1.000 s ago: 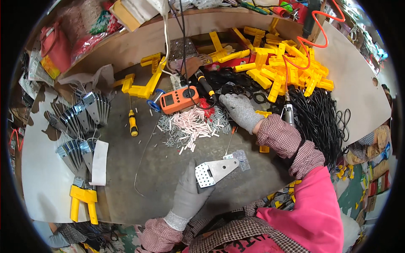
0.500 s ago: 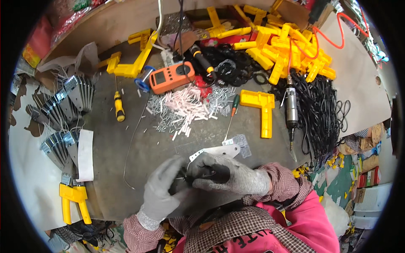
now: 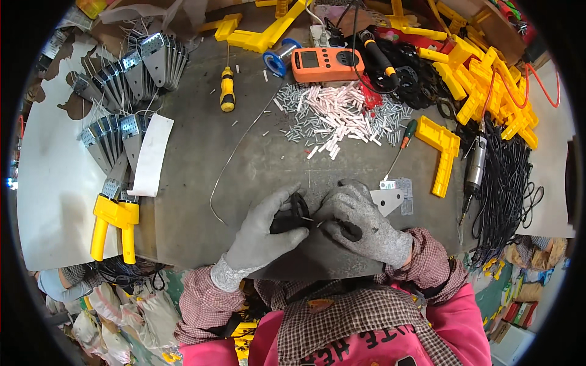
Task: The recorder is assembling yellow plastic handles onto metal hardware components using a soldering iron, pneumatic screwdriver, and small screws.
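Observation:
Both of my hands wear grey gloves and meet above the front of the dark worktop. My left hand (image 3: 261, 236) is closed around a looped black cable (image 3: 299, 206), whose thin bare end points toward my right hand. My right hand (image 3: 365, 224) is closed, its fingertips pinched beside that end. Something dark and curved shows among its fingers, too hidden to name. From behind the right hand sticks out a flat metal plate (image 3: 389, 199) with holes. A small clear plastic piece (image 3: 405, 198) lies beside the plate. A screwdriver with a green and red handle (image 3: 409, 133) rests behind it.
Small metal pins and pink-white sleeves (image 3: 332, 116) are heaped behind my hands, near an orange multimeter (image 3: 328, 64). On the right lie a yellow L-shaped housing (image 3: 442, 149), a power screwdriver (image 3: 476, 161) and black cables (image 3: 503, 189). Wired metal plates (image 3: 110, 143) stand on the left.
The view has shifted, so the bench items sit further right and some higher in the picture. My hands have moved apart slightly, and the black cable loop now shows in the left hand.

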`<state>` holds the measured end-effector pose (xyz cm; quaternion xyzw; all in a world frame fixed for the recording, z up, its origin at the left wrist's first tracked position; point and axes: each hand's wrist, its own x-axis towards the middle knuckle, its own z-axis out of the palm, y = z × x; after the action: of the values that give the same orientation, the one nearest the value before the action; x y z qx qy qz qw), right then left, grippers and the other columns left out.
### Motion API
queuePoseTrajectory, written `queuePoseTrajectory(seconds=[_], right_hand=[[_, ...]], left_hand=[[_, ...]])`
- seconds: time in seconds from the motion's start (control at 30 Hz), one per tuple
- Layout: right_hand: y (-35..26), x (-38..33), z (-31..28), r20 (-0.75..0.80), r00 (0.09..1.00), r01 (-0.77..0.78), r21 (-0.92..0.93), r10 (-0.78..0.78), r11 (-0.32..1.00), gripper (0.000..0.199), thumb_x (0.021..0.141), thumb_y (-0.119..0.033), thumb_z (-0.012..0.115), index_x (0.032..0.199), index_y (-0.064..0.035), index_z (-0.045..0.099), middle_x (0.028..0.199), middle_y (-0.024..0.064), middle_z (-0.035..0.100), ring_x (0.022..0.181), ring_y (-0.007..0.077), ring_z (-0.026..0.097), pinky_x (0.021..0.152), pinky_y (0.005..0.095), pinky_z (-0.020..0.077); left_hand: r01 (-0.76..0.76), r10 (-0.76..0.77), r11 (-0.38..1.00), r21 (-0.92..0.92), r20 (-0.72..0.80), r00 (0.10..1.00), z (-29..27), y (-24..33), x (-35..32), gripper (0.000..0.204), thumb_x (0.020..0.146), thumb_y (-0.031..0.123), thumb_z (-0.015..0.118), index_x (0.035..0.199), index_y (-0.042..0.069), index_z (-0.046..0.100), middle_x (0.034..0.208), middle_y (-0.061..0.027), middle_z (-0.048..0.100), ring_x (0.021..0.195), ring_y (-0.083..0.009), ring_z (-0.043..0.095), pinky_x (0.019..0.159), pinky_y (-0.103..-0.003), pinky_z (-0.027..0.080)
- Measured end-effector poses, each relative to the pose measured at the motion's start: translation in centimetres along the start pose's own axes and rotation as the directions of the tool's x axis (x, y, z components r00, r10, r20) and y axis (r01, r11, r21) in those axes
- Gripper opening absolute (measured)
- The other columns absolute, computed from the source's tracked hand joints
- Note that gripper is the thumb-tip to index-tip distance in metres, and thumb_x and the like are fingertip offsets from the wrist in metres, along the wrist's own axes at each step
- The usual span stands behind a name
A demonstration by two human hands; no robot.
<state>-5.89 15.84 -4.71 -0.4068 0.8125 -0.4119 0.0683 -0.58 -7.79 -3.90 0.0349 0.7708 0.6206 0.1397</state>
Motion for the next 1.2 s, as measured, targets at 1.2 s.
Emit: queuePoseTrajectory(seconds=[1.2], right_hand=[[-1.2,-7.8,-4.7,0.031,0.971,-0.178,-0.567,0.237,0.804,0.069,0.092,-0.045,0.065,0.147,-0.0094,0.043,0.151,0.0235,0.035,0.138,0.0447,0.038,0.111,0.0494,0.0394]], left_hand=[[-0.007,0.074,0.763,0.646,-0.077,0.994,2.9,1.4,3.0,0.032,0.085,0.023,0.07,0.11,0.006,0.06,0.109,-0.0142,0.064,0.095,-0.0306,0.065,0.082,-0.041,0.052]])
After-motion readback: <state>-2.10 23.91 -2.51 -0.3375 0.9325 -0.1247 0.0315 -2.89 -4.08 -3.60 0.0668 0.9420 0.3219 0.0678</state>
